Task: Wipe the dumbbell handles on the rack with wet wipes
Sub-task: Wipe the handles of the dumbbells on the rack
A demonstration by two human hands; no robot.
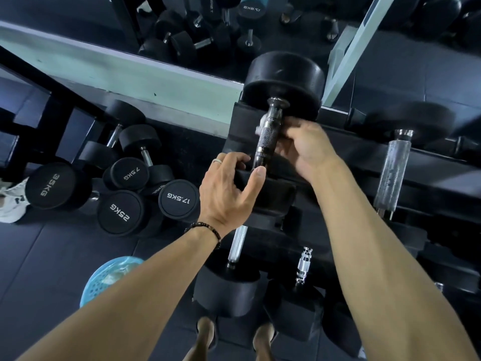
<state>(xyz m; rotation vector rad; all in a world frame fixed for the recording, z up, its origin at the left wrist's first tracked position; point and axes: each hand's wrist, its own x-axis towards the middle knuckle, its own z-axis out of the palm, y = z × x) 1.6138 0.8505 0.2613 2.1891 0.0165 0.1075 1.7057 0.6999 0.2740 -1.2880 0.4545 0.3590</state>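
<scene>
A large black dumbbell point(285, 79) lies on the top tier of the black rack point(364, 194), its knurled metal handle point(268, 138) pointing toward me. My right hand point(304, 147) curls around the handle from the right, and a white wet wipe point(261, 125) shows blurred on the handle's left side. My left hand point(229, 188) grips the near black head of the same dumbbell, thumb beside the handle's lower end. Another dumbbell handle point(393, 170) lies to the right, and two more handles point(238, 243) point(303, 264) sit on the lower tier.
Several loose dumbbells point(122, 212) marked 35KG, 25KG, 17.5KG and 7.5KG lie on the dark floor mat at left. A blue plastic basket point(109, 277) stands near my left forearm. A mirror point(208, 27) runs along the wall. My feet point(234, 337) are below.
</scene>
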